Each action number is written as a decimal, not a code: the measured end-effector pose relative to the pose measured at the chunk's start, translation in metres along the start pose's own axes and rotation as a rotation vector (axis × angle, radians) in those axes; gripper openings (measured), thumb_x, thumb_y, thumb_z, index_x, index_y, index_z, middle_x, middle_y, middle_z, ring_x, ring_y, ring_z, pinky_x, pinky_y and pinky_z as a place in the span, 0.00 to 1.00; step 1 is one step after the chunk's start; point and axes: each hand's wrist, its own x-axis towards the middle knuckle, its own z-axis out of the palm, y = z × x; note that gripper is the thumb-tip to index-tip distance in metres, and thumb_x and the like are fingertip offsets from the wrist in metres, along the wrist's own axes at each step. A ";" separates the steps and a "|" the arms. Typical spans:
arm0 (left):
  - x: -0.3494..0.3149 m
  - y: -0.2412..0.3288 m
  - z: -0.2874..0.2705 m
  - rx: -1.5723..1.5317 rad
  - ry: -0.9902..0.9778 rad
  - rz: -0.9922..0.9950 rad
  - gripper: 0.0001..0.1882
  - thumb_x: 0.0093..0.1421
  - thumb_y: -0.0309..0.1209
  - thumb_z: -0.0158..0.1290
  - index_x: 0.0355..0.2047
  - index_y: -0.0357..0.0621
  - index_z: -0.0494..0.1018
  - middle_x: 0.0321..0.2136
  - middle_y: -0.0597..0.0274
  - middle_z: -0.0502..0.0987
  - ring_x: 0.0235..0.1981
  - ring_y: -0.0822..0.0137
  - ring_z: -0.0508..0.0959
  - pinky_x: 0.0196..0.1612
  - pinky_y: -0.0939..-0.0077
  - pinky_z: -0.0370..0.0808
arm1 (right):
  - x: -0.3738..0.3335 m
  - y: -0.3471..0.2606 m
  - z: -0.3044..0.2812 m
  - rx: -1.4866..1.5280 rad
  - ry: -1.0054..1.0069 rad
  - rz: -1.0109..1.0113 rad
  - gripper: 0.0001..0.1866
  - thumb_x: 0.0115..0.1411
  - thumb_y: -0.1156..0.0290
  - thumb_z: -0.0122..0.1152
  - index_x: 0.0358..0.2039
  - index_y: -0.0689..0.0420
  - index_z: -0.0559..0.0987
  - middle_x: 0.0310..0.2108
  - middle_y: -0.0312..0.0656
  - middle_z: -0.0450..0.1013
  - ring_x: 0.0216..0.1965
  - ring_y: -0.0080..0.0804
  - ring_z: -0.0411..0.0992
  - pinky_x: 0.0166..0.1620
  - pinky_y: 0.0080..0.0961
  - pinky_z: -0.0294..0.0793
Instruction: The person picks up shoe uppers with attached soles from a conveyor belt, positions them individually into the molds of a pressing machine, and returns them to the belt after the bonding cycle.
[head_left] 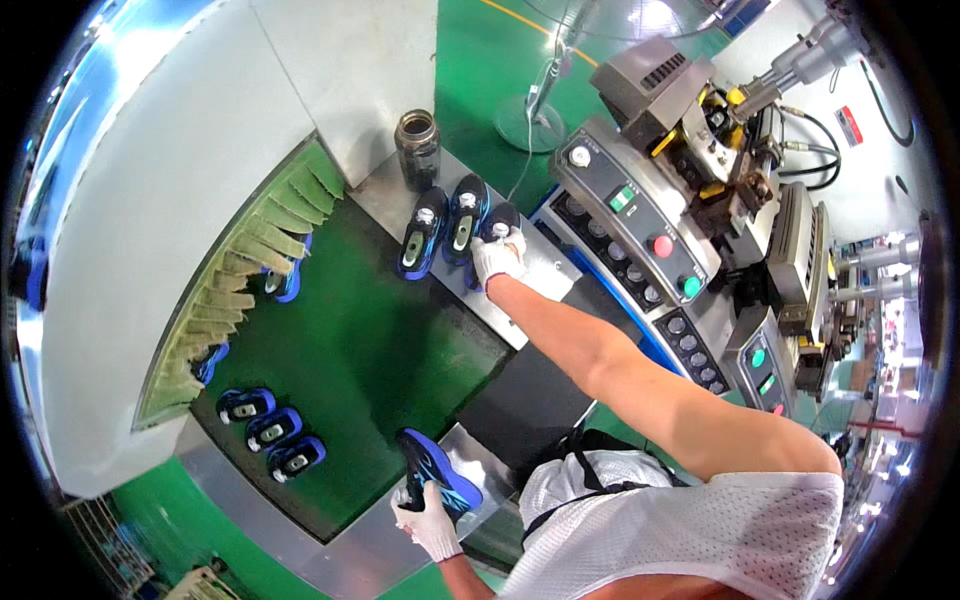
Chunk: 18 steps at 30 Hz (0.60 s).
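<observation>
My left hand (430, 522), in a white glove, is closed around a black sneaker with a blue sole (446, 470), tilted on its side over the near metal edge of the conveyor. Stretched out across the belt's right side, my right hand (498, 260), also gloved, is closed over the heel end of another black and blue sneaker (503, 219). That shoe is the rightmost of three on a metal ledge (540, 262). Beside it stand a middle sneaker (466, 218) and a left sneaker (422, 236), both upright. My right fingers are partly hidden.
A dark open flask (418, 152) stands behind the shoes. Several sneakers (273, 430) lie on the green belt (360, 350), some under a strip curtain (225, 290). To the right are a control panel with buttons (640, 215), pressing machinery (715, 130) and a dark mat (530, 400).
</observation>
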 end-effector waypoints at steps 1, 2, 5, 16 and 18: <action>0.007 -0.004 -0.001 0.000 -0.027 -0.023 0.34 0.55 0.44 0.68 0.57 0.37 0.73 0.50 0.46 0.79 0.51 0.52 0.78 0.57 0.56 0.73 | -0.001 0.002 0.004 0.000 -0.027 0.031 0.42 0.47 0.57 0.75 0.61 0.62 0.71 0.55 0.55 0.76 0.57 0.51 0.75 0.61 0.38 0.73; 0.017 -0.007 0.001 0.023 -0.023 -0.012 0.34 0.56 0.44 0.68 0.57 0.37 0.73 0.51 0.46 0.78 0.51 0.51 0.78 0.57 0.56 0.73 | 0.000 0.006 0.004 0.001 -0.050 0.064 0.42 0.47 0.58 0.75 0.61 0.62 0.71 0.56 0.55 0.75 0.59 0.52 0.74 0.62 0.38 0.72; 0.034 0.008 0.016 0.004 -0.018 0.098 0.33 0.54 0.42 0.68 0.54 0.36 0.72 0.45 0.51 0.79 0.45 0.56 0.79 0.53 0.58 0.75 | 0.035 0.058 -0.020 0.051 -0.143 0.054 0.31 0.51 0.59 0.73 0.54 0.58 0.76 0.47 0.51 0.80 0.48 0.46 0.79 0.52 0.38 0.77; 0.018 0.112 0.102 -0.145 -0.556 0.615 0.31 0.55 0.36 0.72 0.52 0.35 0.71 0.44 0.53 0.79 0.43 0.61 0.79 0.51 0.63 0.77 | -0.109 0.105 -0.335 0.829 -0.577 0.471 0.12 0.59 0.73 0.71 0.40 0.49 0.78 0.24 0.29 0.73 0.17 0.17 0.65 0.19 0.20 0.59; -0.030 0.121 0.150 0.034 -0.704 0.774 0.32 0.54 0.38 0.73 0.53 0.35 0.71 0.45 0.52 0.78 0.45 0.61 0.78 0.53 0.63 0.75 | -0.140 0.147 -0.384 0.968 -0.372 0.459 0.16 0.59 0.72 0.72 0.46 0.50 0.78 0.30 0.30 0.75 0.22 0.17 0.68 0.21 0.19 0.64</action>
